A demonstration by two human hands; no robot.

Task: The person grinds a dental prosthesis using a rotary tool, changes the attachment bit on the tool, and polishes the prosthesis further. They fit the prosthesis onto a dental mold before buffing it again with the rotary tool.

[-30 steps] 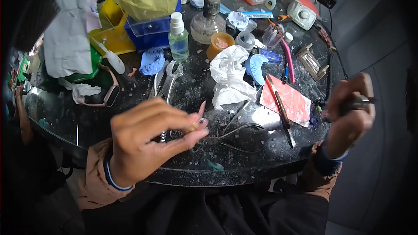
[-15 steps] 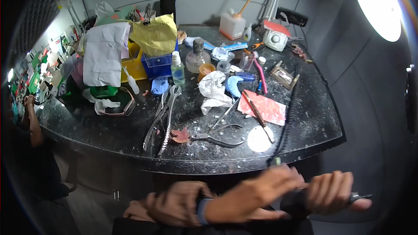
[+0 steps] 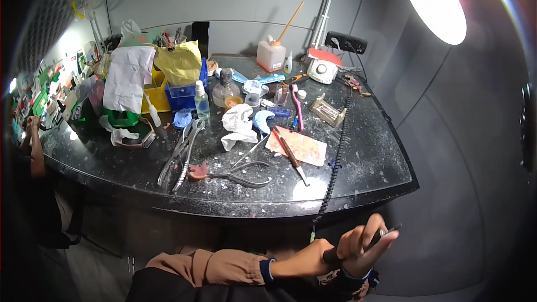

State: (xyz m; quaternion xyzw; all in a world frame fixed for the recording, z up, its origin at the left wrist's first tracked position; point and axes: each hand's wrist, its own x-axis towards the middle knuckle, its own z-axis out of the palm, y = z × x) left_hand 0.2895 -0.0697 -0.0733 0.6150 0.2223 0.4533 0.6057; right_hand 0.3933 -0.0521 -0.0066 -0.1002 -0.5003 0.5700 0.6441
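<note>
My right hand (image 3: 362, 244) is low at the right, just off the desk's front edge. Its fingers curl around a dark cylindrical handpiece (image 3: 331, 255), whose thin dark tip points up and right past my thumb. My left hand (image 3: 318, 250) reaches across from the left and meets the handpiece's rear end; its fingers are hidden. Close by, a coiled black cord (image 3: 334, 176) hangs over the edge and ends in a small green piece (image 3: 312, 237). On the desk, a brown-handled carving tool (image 3: 290, 154) lies across a pink wax sheet (image 3: 313, 151).
Pliers (image 3: 246, 180) lie at the desk front beside a pink dental piece (image 3: 197, 172) and long-handled forceps (image 3: 187, 156). Behind them are crumpled tissue (image 3: 238, 126), a blue mould (image 3: 263, 121) and a spray bottle (image 3: 201, 100). A bright lamp (image 3: 435, 4) hangs upper right. Another person's arm (image 3: 37, 148) shows far left.
The desk has shifted left in the picture. My right hand has come closer to my left and tilted the handpiece tip upward. My left hand, blurred before, now looks steadier.
</note>
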